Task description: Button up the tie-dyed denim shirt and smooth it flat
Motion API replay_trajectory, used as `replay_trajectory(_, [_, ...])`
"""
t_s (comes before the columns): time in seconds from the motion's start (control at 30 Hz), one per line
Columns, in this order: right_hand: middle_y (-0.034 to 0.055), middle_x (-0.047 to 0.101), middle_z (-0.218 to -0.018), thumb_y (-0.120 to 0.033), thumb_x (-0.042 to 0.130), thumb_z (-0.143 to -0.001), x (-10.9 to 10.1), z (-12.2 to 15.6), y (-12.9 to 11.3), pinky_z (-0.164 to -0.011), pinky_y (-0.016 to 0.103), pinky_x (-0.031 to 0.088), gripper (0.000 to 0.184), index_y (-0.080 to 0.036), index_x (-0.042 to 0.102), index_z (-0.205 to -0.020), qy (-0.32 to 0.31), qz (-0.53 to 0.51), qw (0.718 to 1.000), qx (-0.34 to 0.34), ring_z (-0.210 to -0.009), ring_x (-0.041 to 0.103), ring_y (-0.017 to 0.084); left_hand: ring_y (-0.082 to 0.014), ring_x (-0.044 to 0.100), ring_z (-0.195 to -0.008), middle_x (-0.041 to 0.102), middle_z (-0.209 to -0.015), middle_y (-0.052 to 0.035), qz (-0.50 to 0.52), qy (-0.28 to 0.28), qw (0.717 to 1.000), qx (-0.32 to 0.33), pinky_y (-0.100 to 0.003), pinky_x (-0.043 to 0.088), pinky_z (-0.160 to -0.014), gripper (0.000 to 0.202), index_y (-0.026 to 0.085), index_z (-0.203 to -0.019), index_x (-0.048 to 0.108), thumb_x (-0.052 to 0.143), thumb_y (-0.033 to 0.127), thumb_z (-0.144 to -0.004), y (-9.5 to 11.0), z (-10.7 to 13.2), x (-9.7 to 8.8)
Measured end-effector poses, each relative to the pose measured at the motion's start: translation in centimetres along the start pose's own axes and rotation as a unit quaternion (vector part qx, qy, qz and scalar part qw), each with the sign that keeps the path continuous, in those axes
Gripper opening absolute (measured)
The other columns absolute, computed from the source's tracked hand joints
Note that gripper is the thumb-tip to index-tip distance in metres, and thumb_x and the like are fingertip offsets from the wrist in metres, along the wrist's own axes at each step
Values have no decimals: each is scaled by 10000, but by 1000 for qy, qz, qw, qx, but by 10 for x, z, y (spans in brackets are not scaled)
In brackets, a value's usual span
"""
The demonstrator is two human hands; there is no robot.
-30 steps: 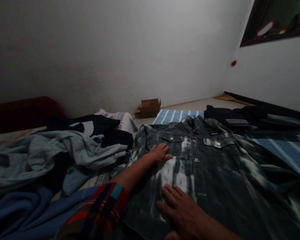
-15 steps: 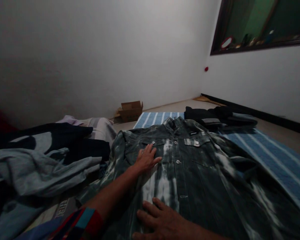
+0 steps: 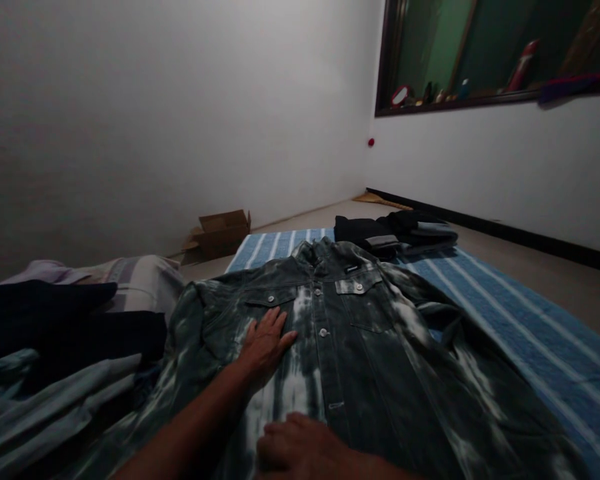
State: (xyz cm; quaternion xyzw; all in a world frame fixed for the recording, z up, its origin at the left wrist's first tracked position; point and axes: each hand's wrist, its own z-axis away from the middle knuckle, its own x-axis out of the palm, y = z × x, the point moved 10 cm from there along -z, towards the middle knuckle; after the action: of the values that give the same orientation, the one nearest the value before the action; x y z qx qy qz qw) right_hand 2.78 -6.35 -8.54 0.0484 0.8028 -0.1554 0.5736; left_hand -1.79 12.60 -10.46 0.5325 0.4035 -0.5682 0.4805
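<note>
A dark denim jacket point(image 3: 365, 360) with white streaks lies spread out, buttoned down the front, its collar at the far end. My left hand point(image 3: 266, 341) rests flat on its left chest just below the pocket flap, fingers stretched out. Lower down, near the front placket, my right hand point(image 3: 300, 448) is over the jacket. Its fingers look bent, but they are blurred and their tips are hidden, so a hold on the cloth cannot be made out.
Beneath the jacket is a blue striped sheet point(image 3: 525, 307). Folded dark clothes point(image 3: 363, 233) lie beyond its right shoulder. Loose clothes, including a grey garment point(image 3: 65, 393), are heaped at left. A cardboard box point(image 3: 223, 235) stands by the wall. A window point(image 3: 445, 53) is at upper right.
The view has turned to the right. My right hand's fingers, spread before, are now bent and blurred. My left hand stays flat on the chest of the jacket, slightly below the pocket button.
</note>
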Motion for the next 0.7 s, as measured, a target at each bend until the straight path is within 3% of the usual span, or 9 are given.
replay_trajectory(0.07, [44,583,-1069,-550,384,-927,-38,22,38,-830,337,478,391,-218,590,-951,51,-12,991,120,-1008,530,220,-271,274,-1388,336,-1492,-154,12,2,1000,3,-473,251,-1097,549,137,-1369,416,325,455,-931,11,0,-4])
replay_trajectory(0.17, [72,616,-1081,-386,344,-951,-103,88,102,-892,367,461,336,-203,620,-1013,129,-15,944,303,-1009,560,244,-257,379,-1324,426,-1431,-137,28,15,997,69,-416,317,-1063,423,178,-1240,521,406,408,-904,40,5,-15])
replay_trajectory(0.23, [79,643,-1047,-410,357,-927,-140,147,139,-876,383,473,357,-214,642,-1017,188,3,891,412,-1004,583,265,-257,465,-1243,504,-1353,-119,43,-4,991,125,-389,364,-1017,341,193,-1123,582,454,392,-878,53,12,-19])
replay_trajectory(0.3, [94,661,-1023,-486,378,-868,-157,212,170,-839,425,482,417,-207,663,-989,222,12,822,525,-959,609,295,-245,559,-1103,597,-1206,-106,61,-31,987,145,-349,421,-928,295,183,-1024,613,473,385,-861,49,19,-23])
replay_trajectory(0.37, [74,681,-1011,-536,363,-812,-147,256,192,-859,436,467,448,-232,687,-866,189,-25,794,577,-933,625,298,-225,603,-971,652,-1048,-89,71,-36,991,112,-308,443,-838,274,174,-962,625,467,372,-857,25,26,-31])
replay_trajectory(0.5, [55,708,-953,-607,445,-650,-112,308,217,-856,427,470,453,-277,726,-784,175,-138,742,633,-939,635,324,-220,621,-868,677,-902,-95,43,13,997,-61,-289,425,-738,291,153,-848,637,413,336,-882,-58,50,-56])
replay_trajectory(0.6, [49,705,-978,-622,500,-590,-94,318,224,-823,411,486,416,-308,730,-737,201,-195,701,656,-961,631,331,-226,635,-846,687,-884,-101,25,50,980,-193,-288,408,-696,293,152,-825,636,408,325,-887,-113,77,-67])
replay_trajectory(0.7, [60,713,-933,-617,514,-551,-84,306,228,-741,395,507,364,-317,708,-623,191,-228,702,647,-913,647,334,-247,644,-887,697,-908,-110,21,82,954,-289,-291,405,-683,283,159,-858,636,417,336,-885,-149,99,-70])
